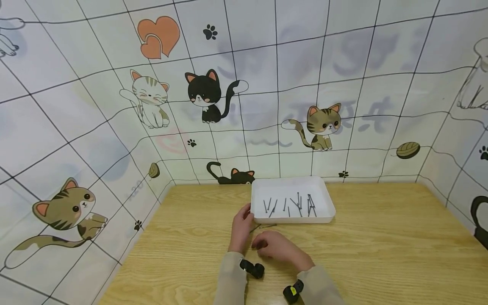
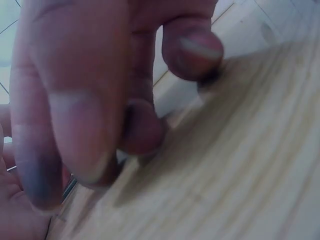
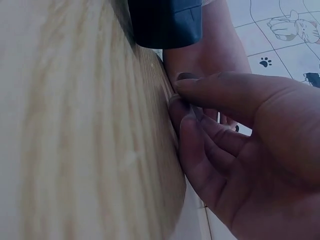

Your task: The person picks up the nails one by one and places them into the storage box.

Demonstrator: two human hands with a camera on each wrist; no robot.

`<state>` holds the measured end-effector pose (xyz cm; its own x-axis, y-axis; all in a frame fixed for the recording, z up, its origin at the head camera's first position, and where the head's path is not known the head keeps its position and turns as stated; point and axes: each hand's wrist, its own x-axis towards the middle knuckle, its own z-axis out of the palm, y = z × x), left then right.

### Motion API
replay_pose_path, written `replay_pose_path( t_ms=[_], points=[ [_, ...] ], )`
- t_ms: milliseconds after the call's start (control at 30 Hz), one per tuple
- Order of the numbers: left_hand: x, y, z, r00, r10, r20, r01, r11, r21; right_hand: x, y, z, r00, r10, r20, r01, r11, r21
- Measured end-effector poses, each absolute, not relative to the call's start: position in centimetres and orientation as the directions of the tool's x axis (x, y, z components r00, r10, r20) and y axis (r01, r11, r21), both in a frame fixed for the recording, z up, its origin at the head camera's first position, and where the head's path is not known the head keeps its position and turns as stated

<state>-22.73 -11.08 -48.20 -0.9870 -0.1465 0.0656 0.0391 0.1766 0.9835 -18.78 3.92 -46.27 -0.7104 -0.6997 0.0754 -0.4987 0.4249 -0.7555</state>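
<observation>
A shallow white tray point(image 1: 293, 220) stands against the back wall and holds several thin dark nail-like pieces point(image 1: 298, 204). More such thin pieces point(image 1: 268, 225) lie on the table just in front of it. My left hand point(image 1: 241, 226) is at the tray's front left corner; in the left wrist view its bent fingertips point(image 2: 82, 155) come down to the wood. Closer to me, my right hand point(image 1: 280, 248) hovers low with bent fingers. Its thumb and index finger point(image 3: 190, 130) nearly meet in the right wrist view; whether they pinch anything is hidden.
The wooden table point(image 1: 381, 241) extends to both sides. Its back and side edges meet a wall sheet point(image 1: 263, 110) printed with cats and grid lines. Black wrist cameras point(image 1: 253, 269) sit on both forearms, close together.
</observation>
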Motion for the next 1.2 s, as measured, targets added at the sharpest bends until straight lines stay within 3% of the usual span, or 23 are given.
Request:
replay_pose_path(
  t_ms=[333, 567, 733, 1000, 1200],
  points=[
    [-22.78, -11.09, -48.77, -0.988, -0.143, 0.064, 0.042, 0.156, 0.987, -18.37, 3.37, -46.02, -0.735, -0.668, 0.121, -0.540, 0.467, -0.700],
    [-22.92, -11.03, -48.90, -0.987, -0.154, 0.049, 0.029, 0.130, 0.991, -18.20, 3.41, -45.98, -0.624, -0.760, 0.180, -0.658, 0.388, -0.645],
    [-23.01, -10.87, -48.90, -0.987, -0.159, 0.010, 0.004, 0.034, 0.999, -18.34, 3.17, -46.18, -0.557, -0.802, 0.216, -0.759, 0.386, -0.525],
    [-23.13, -11.10, -48.95, -0.984, -0.163, 0.067, 0.040, 0.166, 0.985, -18.20, 3.22, -46.18, -0.609, -0.778, 0.156, -0.716, 0.455, -0.529],
    [-23.31, -11.18, -48.65, -0.984, -0.159, 0.075, 0.043, 0.192, 0.980, -18.10, 3.31, -45.61, -0.633, -0.768, 0.098, -0.675, 0.485, -0.556]
  ],
)
